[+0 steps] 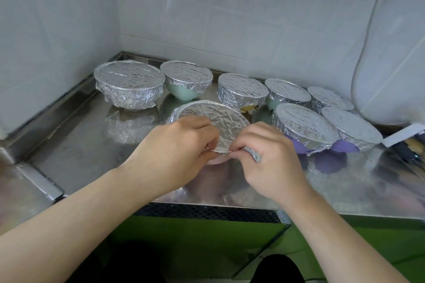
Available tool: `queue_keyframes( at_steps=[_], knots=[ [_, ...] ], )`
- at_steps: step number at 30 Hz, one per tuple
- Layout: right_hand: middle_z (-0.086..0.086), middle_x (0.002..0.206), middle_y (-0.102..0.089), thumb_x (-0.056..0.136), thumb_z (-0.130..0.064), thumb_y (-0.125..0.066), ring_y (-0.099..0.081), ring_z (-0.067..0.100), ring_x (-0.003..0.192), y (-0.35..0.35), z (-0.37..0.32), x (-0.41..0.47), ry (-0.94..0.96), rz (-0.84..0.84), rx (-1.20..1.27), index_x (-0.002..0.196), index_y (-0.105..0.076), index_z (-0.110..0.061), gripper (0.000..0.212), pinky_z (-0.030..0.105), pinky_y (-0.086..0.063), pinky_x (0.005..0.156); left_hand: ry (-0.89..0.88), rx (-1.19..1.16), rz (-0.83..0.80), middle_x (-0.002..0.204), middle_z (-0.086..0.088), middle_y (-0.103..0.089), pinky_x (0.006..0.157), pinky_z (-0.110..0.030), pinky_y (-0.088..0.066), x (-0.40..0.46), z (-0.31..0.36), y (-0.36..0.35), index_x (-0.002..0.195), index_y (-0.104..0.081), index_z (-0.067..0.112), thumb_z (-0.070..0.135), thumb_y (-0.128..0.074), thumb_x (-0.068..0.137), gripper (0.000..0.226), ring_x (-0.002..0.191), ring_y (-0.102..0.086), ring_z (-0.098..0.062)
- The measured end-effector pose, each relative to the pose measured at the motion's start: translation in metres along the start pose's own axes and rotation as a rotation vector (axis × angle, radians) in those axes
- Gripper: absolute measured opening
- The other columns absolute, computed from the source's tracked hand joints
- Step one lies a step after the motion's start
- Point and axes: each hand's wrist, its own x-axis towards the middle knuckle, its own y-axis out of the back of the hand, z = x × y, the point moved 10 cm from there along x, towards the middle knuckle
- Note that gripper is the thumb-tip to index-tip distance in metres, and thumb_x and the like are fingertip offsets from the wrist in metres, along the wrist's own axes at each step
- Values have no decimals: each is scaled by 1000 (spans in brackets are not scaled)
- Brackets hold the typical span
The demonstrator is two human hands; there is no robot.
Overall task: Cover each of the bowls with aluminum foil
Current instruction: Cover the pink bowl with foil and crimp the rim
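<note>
A pink bowl (216, 160) stands in the middle of the steel counter (92, 145), its top wrapped in aluminum foil (213, 119). My left hand (174, 151) pinches the foil's near edge at the rim. My right hand (269, 158) pinches the foil beside it and curls round the bowl's right side. The hands hide most of the bowl's body. Several other foil-covered bowls stand behind and to the right: a large one (130, 82), a green one (186, 78), another (241, 92), and a purple one (303, 126).
White tiled walls close the counter at the back and left. A large white bag (391, 64) hangs at the right. A white box (402, 136) and dark utensils (414, 154) lie at the far right. The counter's front edge runs below my wrists.
</note>
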Motion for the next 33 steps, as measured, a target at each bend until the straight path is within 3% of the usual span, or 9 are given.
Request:
queue_keyframes(
  at_steps=[8, 14, 20, 25, 27, 31, 33],
  knots=[
    [-8, 89, -64, 92, -28, -83, -62, 19, 90, -5, -7, -1, 17, -14, 69, 84, -74, -13, 19, 42, -49, 83, -43, 15, 19, 87, 9, -56, 46, -38, -51, -3, 5, -2, 86, -61, 22, 34, -63, 90, 13, 85, -59, -17],
    [-7, 85, -64, 84, -5, -84, -60, 21, 87, -8, -11, 0, 21, -19, 47, 80, -72, -13, 15, 45, -48, 80, -50, -13, 22, 90, 10, -57, 49, -39, -53, -2, 8, -3, 90, -64, 24, 47, -60, 90, 24, 86, -59, -16],
    [-11, 91, -64, 90, -20, -84, -62, 14, 92, -4, -3, 0, -33, -63, 120, 87, -75, -16, 11, 38, -51, 84, -18, 6, 22, 87, 10, -57, 48, -39, -51, -3, 4, -3, 86, -62, 23, 29, -73, 89, 13, 83, -58, -16],
    [-9, 84, -64, 95, -19, -76, -59, 17, 86, -5, -8, 0, 10, -21, 53, 78, -73, -13, 19, 38, -48, 80, -7, -15, 27, 86, 11, -56, 52, -35, -52, -1, 5, 1, 86, -64, 25, 38, -67, 87, 13, 83, -57, -14],
    [-8, 85, -64, 92, -11, -79, -60, 17, 87, -6, -10, 0, 7, -22, 60, 79, -74, -12, 14, 41, -49, 80, -18, -18, 22, 86, 11, -58, 56, -34, -51, -1, 6, 0, 86, -65, 24, 35, -69, 87, 12, 86, -58, -16],
    [-7, 89, -65, 94, -21, -78, -61, 18, 90, -4, -7, -2, 0, -30, 84, 84, -74, -12, 14, 40, -49, 81, -3, -37, 22, 83, 11, -59, 64, -25, -40, 0, 4, -3, 83, -66, 21, 22, -81, 85, 14, 84, -58, -18],
    [-5, 86, -64, 90, -10, -82, -60, 20, 88, -4, -7, -3, 11, -20, 54, 81, -72, -10, 14, 41, -49, 79, -3, -47, 16, 83, 11, -60, 66, -25, -41, 1, 3, -3, 83, -67, 21, 22, -83, 83, 16, 83, -57, -18]
  ],
)
